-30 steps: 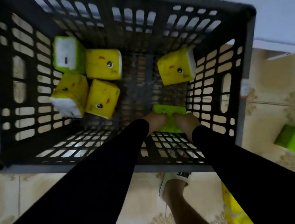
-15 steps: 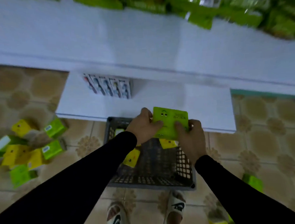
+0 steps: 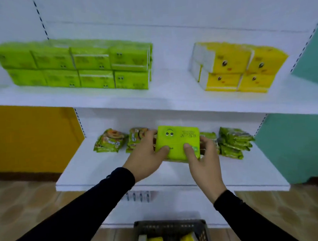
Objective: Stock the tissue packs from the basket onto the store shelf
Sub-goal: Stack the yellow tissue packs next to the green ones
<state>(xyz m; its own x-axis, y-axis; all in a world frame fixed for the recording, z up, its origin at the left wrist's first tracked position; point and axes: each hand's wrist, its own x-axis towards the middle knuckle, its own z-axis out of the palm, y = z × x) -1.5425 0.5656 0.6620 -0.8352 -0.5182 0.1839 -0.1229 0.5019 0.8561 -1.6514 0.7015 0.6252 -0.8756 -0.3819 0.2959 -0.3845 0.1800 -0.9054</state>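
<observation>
I hold one green tissue pack (image 3: 177, 139) with a printed face in front of the lower shelf (image 3: 105, 170). My left hand (image 3: 147, 155) grips its left side and my right hand (image 3: 203, 160) grips its right side, thumbs on the front. On the upper shelf (image 3: 171, 98) a two-high block of green tissue packs (image 3: 75, 67) fills the left part. Yellow tissue packs (image 3: 239, 69) are stacked at the right. The dark basket (image 3: 170, 227) stands on the floor below, with yellow packs (image 3: 187, 240) inside.
Green snack bags (image 3: 110, 140) lie at the back of the lower shelf, with more snack bags (image 3: 234, 142) to the right of my hands. A gap separates the green and yellow stacks on the upper shelf. A teal panel (image 3: 298, 147) bounds the shelf on the right.
I lifted the green pack out of the basket and raised it with both hands. My view swung up from the basket to the shelves.
</observation>
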